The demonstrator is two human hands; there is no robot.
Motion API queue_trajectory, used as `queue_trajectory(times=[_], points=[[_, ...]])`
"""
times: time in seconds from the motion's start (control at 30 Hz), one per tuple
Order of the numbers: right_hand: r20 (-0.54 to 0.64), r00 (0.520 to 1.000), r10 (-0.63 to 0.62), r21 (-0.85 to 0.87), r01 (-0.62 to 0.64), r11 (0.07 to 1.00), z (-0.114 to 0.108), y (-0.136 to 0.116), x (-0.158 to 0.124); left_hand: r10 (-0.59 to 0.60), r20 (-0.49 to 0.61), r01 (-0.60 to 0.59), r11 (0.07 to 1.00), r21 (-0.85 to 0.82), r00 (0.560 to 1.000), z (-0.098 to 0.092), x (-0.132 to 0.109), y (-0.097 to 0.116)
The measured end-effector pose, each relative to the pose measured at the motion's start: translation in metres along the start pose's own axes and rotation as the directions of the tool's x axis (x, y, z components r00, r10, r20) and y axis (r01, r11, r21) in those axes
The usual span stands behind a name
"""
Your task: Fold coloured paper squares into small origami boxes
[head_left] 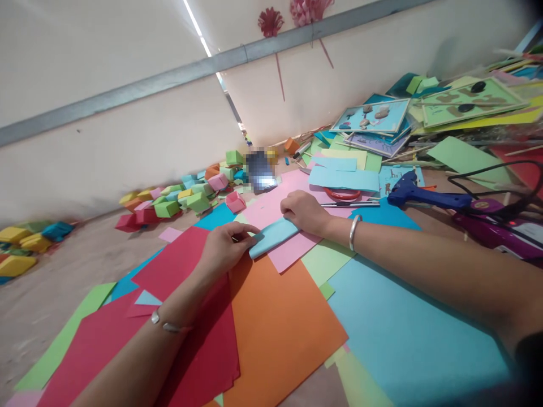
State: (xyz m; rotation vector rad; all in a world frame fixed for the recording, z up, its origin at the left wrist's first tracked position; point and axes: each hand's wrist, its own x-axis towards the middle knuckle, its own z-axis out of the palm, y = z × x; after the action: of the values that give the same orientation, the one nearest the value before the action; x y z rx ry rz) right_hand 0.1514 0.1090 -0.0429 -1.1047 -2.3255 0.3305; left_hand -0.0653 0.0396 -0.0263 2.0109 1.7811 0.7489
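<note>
A folded strip of light blue paper (pixel 272 237) lies between my hands, over pink and orange sheets. My left hand (pixel 229 244) grips its left end, thumb and fingers closed together there. My right hand (pixel 305 213) is curled into a fist and presses on its right end. Under the strip are a pink sheet (pixel 282 261) and a large orange sheet (pixel 284 328). A red sheet (pixel 169 265) lies below my left forearm. Just beyond my right hand are a pen (pixel 350 204), red-handled scissors (pixel 343 195) partly covered by paper, and another folded light blue piece (pixel 344 178).
Several small folded paper boxes (pixel 167 208) line the wall at the left. A blue hammer-shaped tool (pixel 428 192) and a purple glue gun (pixel 496 226) with a black cord sit at the right. Framed pebble pictures (pixel 373 116) and sticks are piled behind them.
</note>
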Motion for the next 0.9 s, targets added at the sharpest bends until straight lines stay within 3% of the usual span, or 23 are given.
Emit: queue_trajectory(times=[0.17, 0.3, 0.47, 0.73, 0.9], points=[[0.004, 1.0, -0.002, 0.004, 0.002, 1.0, 0.002, 0.003, 0.001, 0.113, 0.117, -0.125, 0.988, 0.096, 0.987, -0.006, 0.01, 0.006], [0.004, 1.0, -0.011, -0.005, 0.011, 1.0, 0.004, 0.005, 0.002, 0.194, 0.253, -0.244, 0.953, 0.181, 0.948, -0.011, 0.027, 0.022], [0.01, 1.0, -0.015, -0.03, 0.015, 0.999, 0.005, 0.005, 0.002, 0.182, 0.404, -0.295, 0.926, 0.237, 0.896, -0.006, 0.047, 0.04], [0.011, 1.0, -0.015, -0.025, 0.015, 1.0, 0.006, 0.005, 0.002, 0.057, 0.365, -0.21, 0.894, 0.396, 0.929, 0.015, 0.05, 0.043], [0.015, 1.0, -0.018, -0.018, 0.018, 1.0, 0.006, 0.005, 0.001, 0.007, 0.373, -0.173, 0.894, 0.414, 0.928, 0.014, 0.045, 0.042]])
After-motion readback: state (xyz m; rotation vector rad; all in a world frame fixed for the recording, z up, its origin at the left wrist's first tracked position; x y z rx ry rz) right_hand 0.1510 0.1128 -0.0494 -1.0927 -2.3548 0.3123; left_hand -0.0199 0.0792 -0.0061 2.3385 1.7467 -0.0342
